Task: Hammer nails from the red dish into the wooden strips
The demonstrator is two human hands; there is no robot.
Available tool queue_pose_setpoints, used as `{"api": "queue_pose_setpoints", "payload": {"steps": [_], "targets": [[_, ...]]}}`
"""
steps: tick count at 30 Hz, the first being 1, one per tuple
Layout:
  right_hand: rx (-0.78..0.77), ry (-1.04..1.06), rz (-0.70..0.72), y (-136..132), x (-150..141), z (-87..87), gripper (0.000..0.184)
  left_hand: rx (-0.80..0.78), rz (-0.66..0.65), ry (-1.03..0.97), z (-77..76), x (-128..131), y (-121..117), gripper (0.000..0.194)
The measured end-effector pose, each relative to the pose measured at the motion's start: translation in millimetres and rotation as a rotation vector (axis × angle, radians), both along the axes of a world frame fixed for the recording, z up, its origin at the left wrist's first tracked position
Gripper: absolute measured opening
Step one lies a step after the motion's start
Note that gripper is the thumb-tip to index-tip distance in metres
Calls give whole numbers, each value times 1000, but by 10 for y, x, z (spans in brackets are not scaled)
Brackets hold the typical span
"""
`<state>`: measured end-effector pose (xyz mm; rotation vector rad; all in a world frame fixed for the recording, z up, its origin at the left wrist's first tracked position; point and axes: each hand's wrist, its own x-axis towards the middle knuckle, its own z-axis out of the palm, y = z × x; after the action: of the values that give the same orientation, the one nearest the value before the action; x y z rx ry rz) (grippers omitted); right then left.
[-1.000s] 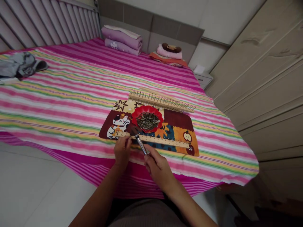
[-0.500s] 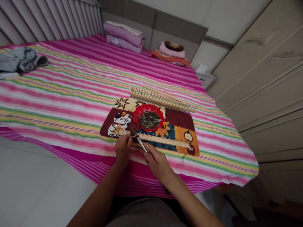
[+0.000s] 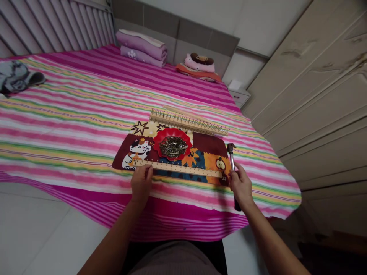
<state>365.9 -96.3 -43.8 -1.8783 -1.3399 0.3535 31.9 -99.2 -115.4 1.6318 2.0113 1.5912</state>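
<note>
My right hand [image 3: 241, 184] is wrapped around a hammer [image 3: 232, 157] with a shiny metal shaft and dark grip, its head raised beyond the right end of the mat. My left hand [image 3: 141, 181] has its fingers closed at the near edge of a pale wooden strip [image 3: 186, 169], close to the strip's left end. Small nails stand in a row along that strip. Behind it, a red scalloped bowl [image 3: 158, 149] holds a heap of loose nails [image 3: 174, 146]. Farther back lie wooden strips [image 3: 183, 125] bristling with upright nails.
A patterned mat [image 3: 210, 143] with a cat picture lies beneath these things on a striped bedspread [image 3: 86, 141]. Folded purple bedding [image 3: 143, 49] and a stack with a pink item [image 3: 199, 65] sit by the headboard. Grey cloth [image 3: 17, 78] lies far left; a wardrobe [image 3: 315, 95] stands right.
My right hand has swung the hammer from above the strip's left part out to the right. My left hand stays at the strip's left part. The view has shifted slightly.
</note>
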Motion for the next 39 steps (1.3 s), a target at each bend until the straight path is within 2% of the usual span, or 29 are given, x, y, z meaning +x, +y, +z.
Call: {"api": "queue_pose_setpoints", "payload": {"steps": [3, 5, 10, 13, 15, 18, 19, 21, 23, 26, 28, 31, 33, 39], "targets": [[-172, -132, -146, 146, 337, -167, 53, 4, -10, 72, 8, -33, 12, 17], [-250, -198, -194, 187, 452, -261, 51, -7, -14, 122, 7, -78, 23, 19], [-279, -231, -192, 216, 511, -431, 45, -56, 6, 173, 13, -238, 51, 21], [-293, -247, -184, 239, 531, -481, 45, -107, -1, 192, 82, -267, 14, 22], [-302, -259, -183, 249, 550, -497, 45, -124, 36, 213, 181, -229, -37, 21], [-314, -275, -178, 254, 565, -507, 45, -94, 116, 245, 408, -106, -65, 21], [-317, -280, -175, 254, 565, -507, 45, -86, 102, 267, 498, -55, -40, 21], [-319, -287, -171, 255, 560, -506, 45, -117, -20, 355, 682, 51, 76, 22], [-315, -293, -168, 255, 555, -505, 45, -220, -165, 489, 851, 159, 265, 24], [-301, -298, -166, 253, 553, -510, 44, -495, -301, 726, 1033, 312, 599, 26], [-290, -299, -165, 249, 555, -519, 45, -687, -361, 858, 1095, 397, 797, 28], [-279, -298, -165, 244, 560, -534, 46, -914, -417, 926, 1114, 475, 1001, 27], [-276, -295, -165, 244, 564, -542, 46, -982, -432, 912, 1101, 492, 1070, 27], [-264, -292, -168, 246, 567, -549, 45, -1015, -466, 884, 1096, 493, 1119, 27]]}}
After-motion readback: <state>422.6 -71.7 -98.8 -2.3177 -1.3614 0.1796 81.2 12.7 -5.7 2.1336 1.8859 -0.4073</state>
